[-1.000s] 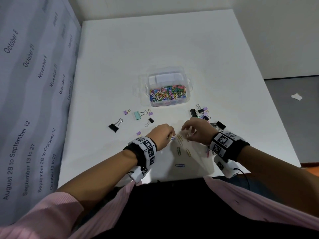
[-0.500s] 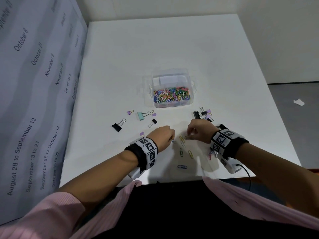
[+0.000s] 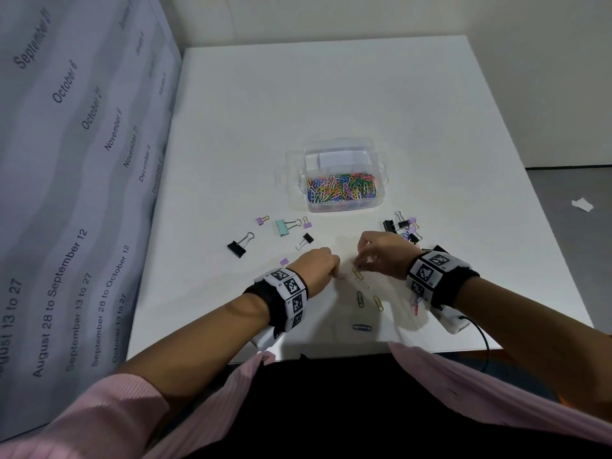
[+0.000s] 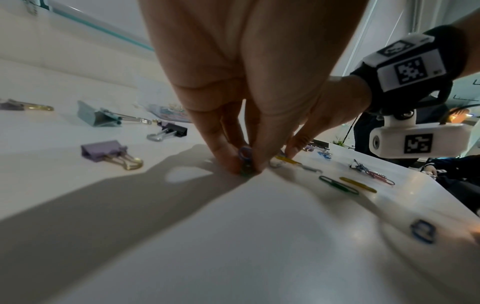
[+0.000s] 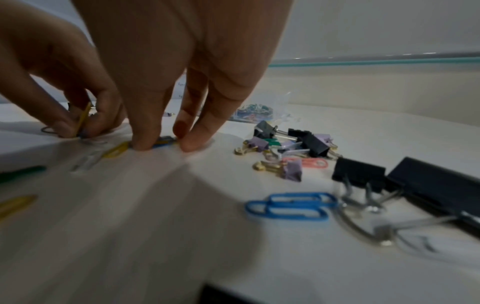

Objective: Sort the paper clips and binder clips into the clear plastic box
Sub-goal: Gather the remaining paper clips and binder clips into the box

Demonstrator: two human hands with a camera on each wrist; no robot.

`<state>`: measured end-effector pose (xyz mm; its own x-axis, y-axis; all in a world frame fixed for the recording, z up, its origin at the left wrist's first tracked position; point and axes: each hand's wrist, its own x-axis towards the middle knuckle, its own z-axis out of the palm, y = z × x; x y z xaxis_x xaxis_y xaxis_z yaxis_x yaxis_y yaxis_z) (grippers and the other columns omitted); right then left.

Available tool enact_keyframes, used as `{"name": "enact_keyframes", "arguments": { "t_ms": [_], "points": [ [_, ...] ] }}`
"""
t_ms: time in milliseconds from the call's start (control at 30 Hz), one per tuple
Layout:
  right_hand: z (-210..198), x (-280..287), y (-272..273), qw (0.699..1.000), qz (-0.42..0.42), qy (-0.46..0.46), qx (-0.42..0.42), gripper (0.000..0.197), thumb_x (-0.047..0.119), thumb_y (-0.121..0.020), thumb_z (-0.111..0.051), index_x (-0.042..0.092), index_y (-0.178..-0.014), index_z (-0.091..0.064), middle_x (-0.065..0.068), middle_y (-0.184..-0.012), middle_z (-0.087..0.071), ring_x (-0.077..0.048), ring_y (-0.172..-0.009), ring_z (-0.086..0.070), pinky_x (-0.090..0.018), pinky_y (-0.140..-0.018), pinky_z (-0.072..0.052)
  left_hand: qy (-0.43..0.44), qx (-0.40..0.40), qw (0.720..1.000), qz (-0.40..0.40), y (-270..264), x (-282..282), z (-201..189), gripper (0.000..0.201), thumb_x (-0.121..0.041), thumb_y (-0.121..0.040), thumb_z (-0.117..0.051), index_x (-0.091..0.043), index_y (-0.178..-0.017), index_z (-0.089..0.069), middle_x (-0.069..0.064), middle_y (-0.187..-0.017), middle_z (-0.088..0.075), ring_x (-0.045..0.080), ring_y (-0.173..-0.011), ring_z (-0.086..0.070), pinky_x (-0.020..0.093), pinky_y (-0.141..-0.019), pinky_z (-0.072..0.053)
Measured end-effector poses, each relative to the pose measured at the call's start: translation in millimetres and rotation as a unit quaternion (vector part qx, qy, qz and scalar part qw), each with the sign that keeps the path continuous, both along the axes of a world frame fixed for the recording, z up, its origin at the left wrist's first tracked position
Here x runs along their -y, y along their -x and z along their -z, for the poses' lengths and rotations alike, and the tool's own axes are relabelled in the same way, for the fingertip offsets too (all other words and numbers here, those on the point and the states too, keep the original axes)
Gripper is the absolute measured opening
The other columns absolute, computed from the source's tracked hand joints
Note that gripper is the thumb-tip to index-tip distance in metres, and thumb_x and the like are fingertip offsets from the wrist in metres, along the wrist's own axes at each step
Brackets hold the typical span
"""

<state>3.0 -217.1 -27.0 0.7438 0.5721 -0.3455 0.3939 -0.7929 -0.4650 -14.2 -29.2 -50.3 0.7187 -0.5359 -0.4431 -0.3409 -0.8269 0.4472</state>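
Note:
The clear plastic box (image 3: 381,193) stands mid-table, its near half full of coloured paper clips (image 3: 342,192). My left hand (image 3: 332,271) is at the table's near side, fingertips down, pinching a blue and a green paper clip (image 4: 245,158) against the surface. Close to its right, my right hand (image 3: 359,265) pinches a yellow paper clip (image 5: 83,118) between thumb and forefinger. Its other fingers (image 5: 141,142) press on the table beside a blue clip (image 5: 165,140). Green (image 3: 360,298), yellow (image 3: 378,303) and blue (image 3: 361,327) clips lie loose nearer me.
Several binder clips lie left of the hands: black (image 3: 239,246), teal (image 3: 284,225), purple (image 3: 262,220). A heap of binder clips (image 3: 405,228) sits behind my right wrist, with two blue paper clips (image 5: 291,205) near it. A printed wall panel (image 3: 66,193) borders the table's left edge.
My right hand has lowered its fingertips onto the loose clips and taken up the yellow one. The left hand has stayed almost in place, still pinching.

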Motion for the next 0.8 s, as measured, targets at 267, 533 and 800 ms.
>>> {"name": "enact_keyframes", "arguments": {
  "t_ms": [267, 533, 800],
  "points": [
    [6, 4, -2, 0.996, 0.071, 0.026, -0.042, 0.011, 0.012, -0.08, -0.064, 0.007, -0.089, -0.069, -0.014, -0.096, -0.063, -0.029, -0.091, -0.06, -0.028, -0.076, -0.042, 0.026, -0.001, 1.0, -0.006, -13, 4, 3, 0.024, 0.004, -0.085, -0.048, -0.008, -0.101, -0.061, 0.015, -0.109, -0.059, 0.031, -0.103, -0.055, 0.032, -0.085, -0.04],
    [5, 5, -4, 0.994, 0.07, 0.049, -0.061, 0.013, 0.013, -0.084, -0.059, 0.005, -0.093, -0.063, -0.014, -0.101, -0.063, -0.028, -0.096, -0.057, -0.024, -0.075, -0.035, 0.126, -0.03, 0.983, -0.129, -37, 9, -17, 0.023, 0.008, -0.082, -0.05, -0.004, -0.091, -0.067, 0.01, -0.095, -0.069, 0.019, -0.078, -0.061, 0.02, -0.065, -0.043],
    [2, 8, -3, 0.993, 0.072, 0.053, -0.078, 0.016, 0.005, -0.081, -0.055, 0.007, -0.094, -0.064, -0.012, -0.101, -0.064, -0.026, -0.096, -0.058, -0.02, -0.076, -0.034, 0.18, 0.104, 0.96, -0.188, -103, 13, -64, 0.025, 0.008, -0.082, -0.053, -0.009, -0.093, -0.067, 0.001, -0.089, -0.053, 0.013, -0.079, -0.05, 0.018, -0.071, -0.042]
  ]
}}
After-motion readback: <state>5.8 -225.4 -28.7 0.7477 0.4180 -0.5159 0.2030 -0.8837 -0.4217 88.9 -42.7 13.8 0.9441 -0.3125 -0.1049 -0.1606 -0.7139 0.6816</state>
